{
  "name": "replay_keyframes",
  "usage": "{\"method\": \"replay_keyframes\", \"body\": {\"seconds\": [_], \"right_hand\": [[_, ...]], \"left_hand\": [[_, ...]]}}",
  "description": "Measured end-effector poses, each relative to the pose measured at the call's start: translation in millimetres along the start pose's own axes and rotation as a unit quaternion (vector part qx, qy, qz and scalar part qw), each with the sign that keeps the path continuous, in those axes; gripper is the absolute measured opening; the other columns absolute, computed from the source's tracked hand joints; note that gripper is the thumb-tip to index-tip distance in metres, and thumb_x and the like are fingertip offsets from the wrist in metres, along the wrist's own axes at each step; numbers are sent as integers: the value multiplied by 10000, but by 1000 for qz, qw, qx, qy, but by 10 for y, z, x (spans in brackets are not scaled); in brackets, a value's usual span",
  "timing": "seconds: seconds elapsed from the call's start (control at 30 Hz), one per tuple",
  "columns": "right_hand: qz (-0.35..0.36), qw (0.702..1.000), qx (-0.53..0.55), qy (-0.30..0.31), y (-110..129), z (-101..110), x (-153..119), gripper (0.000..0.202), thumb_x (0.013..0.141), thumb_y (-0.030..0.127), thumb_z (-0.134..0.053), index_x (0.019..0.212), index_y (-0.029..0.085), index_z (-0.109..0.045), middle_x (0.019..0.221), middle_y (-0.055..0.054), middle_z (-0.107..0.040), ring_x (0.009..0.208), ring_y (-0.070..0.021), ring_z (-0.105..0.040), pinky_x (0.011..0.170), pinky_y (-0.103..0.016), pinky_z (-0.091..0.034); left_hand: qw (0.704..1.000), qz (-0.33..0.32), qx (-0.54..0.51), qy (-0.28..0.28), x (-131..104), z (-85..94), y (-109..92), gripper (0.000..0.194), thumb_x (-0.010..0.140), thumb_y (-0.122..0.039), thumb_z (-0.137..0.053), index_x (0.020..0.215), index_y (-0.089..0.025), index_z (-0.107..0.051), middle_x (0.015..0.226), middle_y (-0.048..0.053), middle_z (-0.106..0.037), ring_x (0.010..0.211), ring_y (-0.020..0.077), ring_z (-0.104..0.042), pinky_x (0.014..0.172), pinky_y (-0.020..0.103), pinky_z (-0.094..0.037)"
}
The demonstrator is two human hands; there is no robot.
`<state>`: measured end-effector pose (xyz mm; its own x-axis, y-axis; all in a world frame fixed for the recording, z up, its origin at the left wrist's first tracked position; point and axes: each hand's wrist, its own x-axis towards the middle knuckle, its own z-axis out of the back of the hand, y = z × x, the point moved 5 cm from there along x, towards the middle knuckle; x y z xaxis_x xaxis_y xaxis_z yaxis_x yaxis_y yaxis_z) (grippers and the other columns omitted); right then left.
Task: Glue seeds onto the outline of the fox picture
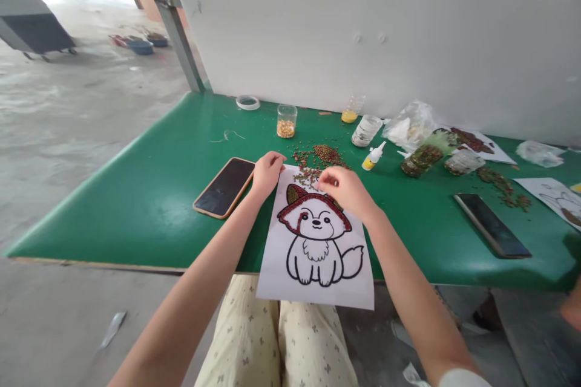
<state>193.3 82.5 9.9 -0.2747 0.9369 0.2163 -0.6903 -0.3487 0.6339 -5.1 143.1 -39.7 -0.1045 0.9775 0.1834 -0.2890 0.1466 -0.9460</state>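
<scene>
A white sheet point(318, 254) with a line drawing of a seated animal hangs partly over the table's front edge. Red and green grains cover its ears and the top of its head. My left hand point(269, 170) rests at the sheet's upper left corner, fingers curled together; anything between them is hidden. Over the sheet's upper right part is my right hand point(341, 188), thumb and fingertips pinched beside loose green grains point(307, 178); what they hold is too small to name. Behind the sheet lies a pile of reddish-brown grains point(327, 155).
A phone point(224, 187) lies left of the sheet, another point(492, 225) to the right. Behind are a corn jar point(286, 122), a glue bottle point(374, 156), a tape roll point(247, 103) and several plastic containers. Part of another person shows at the right edge.
</scene>
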Motion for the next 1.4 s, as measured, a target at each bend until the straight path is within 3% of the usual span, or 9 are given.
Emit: {"method": "replay_keyframes", "body": {"seconds": [0.07, 0.23, 0.6, 0.77, 1.4], "right_hand": [[-20, 999, -14, 43, 97, -121, -251, 169, 793, 294, -648, 645, 230, -595, 679, 5, -623, 609, -153, -527, 557, -273, -371], [-48, 997, -46, 43, 81, -275, -569, 138, 758, 265, -706, 647, 241, -627, 713, -8, -641, 672, -178, -562, 595, -294, -390], [-51, 997, 40, 38, 16, -245, -703, 33, 819, 237, -664, 839, 231, -689, 862, -3, -686, 794, -163, -619, 718, -284, -449], [-24, 999, -1, 24, 12, -234, -781, 81, 861, 199, -605, 883, 237, -672, 907, -15, -682, 889, -181, -611, 777, -300, -450], [15, 992, -104, 70, 191, -320, -644, 92, 887, 177, -557, 814, 210, -603, 882, -23, -640, 890, -191, -575, 762, -299, -422]], "left_hand": [[1000, -2, 16, 1, -12, -5, -22, 175, 781, -252, -467, 764, -182, -627, 615, -2, -604, 600, 141, -562, 614, 256, -426], [999, -6, 42, 7, -37, -31, -82, 167, 789, -229, -468, 751, -180, -623, 621, 1, -609, 626, 148, -566, 615, 256, -403], [998, -19, 60, 2, -64, -31, -109, 184, 806, -224, -456, 765, -174, -627, 642, 1, -619, 641, 139, -569, 622, 243, -397], [997, -31, 66, 5, -63, -47, -96, 186, 810, -219, -453, 781, -178, -632, 638, -3, -625, 622, 135, -569, 611, 240, -401], [995, -43, 93, 8, -58, -69, -78, 176, 823, -210, -465, 776, -186, -633, 644, -9, -633, 624, 136, -561, 602, 245, -378]]}}
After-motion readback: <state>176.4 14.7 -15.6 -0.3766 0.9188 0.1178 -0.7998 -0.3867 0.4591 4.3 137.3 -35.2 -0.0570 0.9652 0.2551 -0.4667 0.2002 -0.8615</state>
